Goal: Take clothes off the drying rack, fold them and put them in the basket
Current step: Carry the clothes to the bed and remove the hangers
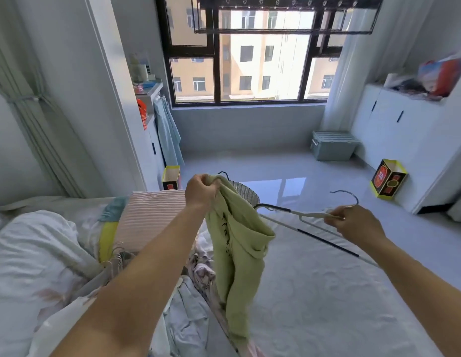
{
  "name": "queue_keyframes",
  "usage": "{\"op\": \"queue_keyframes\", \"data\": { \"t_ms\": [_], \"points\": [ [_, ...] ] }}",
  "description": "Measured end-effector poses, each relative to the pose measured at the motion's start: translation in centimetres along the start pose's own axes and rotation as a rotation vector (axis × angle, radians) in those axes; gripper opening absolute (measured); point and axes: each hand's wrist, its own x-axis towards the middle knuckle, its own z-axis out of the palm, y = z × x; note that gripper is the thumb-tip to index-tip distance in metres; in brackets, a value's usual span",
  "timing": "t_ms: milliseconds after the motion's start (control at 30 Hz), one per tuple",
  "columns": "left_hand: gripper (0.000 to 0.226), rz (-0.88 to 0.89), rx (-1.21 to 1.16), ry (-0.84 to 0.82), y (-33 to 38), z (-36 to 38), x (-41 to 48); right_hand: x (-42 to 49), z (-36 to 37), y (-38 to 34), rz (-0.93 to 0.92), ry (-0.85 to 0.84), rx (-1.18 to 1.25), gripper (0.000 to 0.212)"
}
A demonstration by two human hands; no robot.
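Left hand (201, 191) grips green hoodie (237, 243), dark lettering unreadable, hanging over bed (327, 292); right hand (354, 222) at 3 o'clock pinches bare hanger (296, 222); mesh basket (246, 190) at 12 behind.

Strong daylight comes at me through the window (217, 73), washing out the building (265, 70) beyond and glaring off the glossy floor (293, 181). Shadows are soft. Walls (69, 73) bow toward my frame edges, and the green garment (237, 253) smears with blur at its lower end.
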Motion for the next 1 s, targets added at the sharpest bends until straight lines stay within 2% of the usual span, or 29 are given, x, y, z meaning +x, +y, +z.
{"op": "queue_keyframes", "data": {
  "t_ms": [67, 133, 333, 467, 567, 667, 767, 867, 933, 1000],
  "points": [
    [0.050, -0.002, 0.076, -0.089, -0.5, 1.0, -0.3, 0.5, -0.3, 0.1, -0.011, -0.019, 0.013, 0.008],
    [0.053, 0.033, 0.092, -0.152, -1.0, 1.8, -1.0, 1.0, -0.2, 0.0, -0.021, -0.044, 0.026, 0.011],
    [0.045, 0.160, 0.134, -0.306, -1.5, 1.8, -3.4, 0.7, 1.4, -4.2, -0.109, -0.181, 0.110, 0.015],
    [0.043, 0.314, 0.302, -0.413, -3.1, 0.4, -6.1, -0.7, 4.2, -8.8, -0.204, -0.289, 0.163, 0.021],
    [0.034, 0.382, 0.433, -0.394, -6.0, -1.5, -8.0, -2.4, 6.6, -12.5, -0.267, -0.382, 0.203, 0.024],
    [0.029, 0.342, 0.471, -0.303, -9.7, -4.6, -10.0, -4.6, 9.4, -15.9, -0.373, -0.445, 0.219, 0.028],
    [0.026, 0.244, 0.413, -0.239, -13.9, -8.4, -12.4, -6.8, 12.9, -18.2, -0.482, -0.529, 0.193, 0.012],
    [0.021, 0.039, 0.323, -0.142, -18.9, -12.9, -15.0, -8.6, 17.2, -19.6, -0.565, -0.585, 0.162, 0.017],
    [0.012, -0.110, 0.236, -0.076, -22.9, -16.0, -17.0, -10.1, 20.1, -20.4, -0.549, -0.626, 0.142, 0.004],
    [0.017, -0.242, 0.181, -0.016, -27.1, -19.0, -19.3, -11.7, 23.9, -20.9, -0.528, -0.656, 0.096, 0.032]
  ]
}}
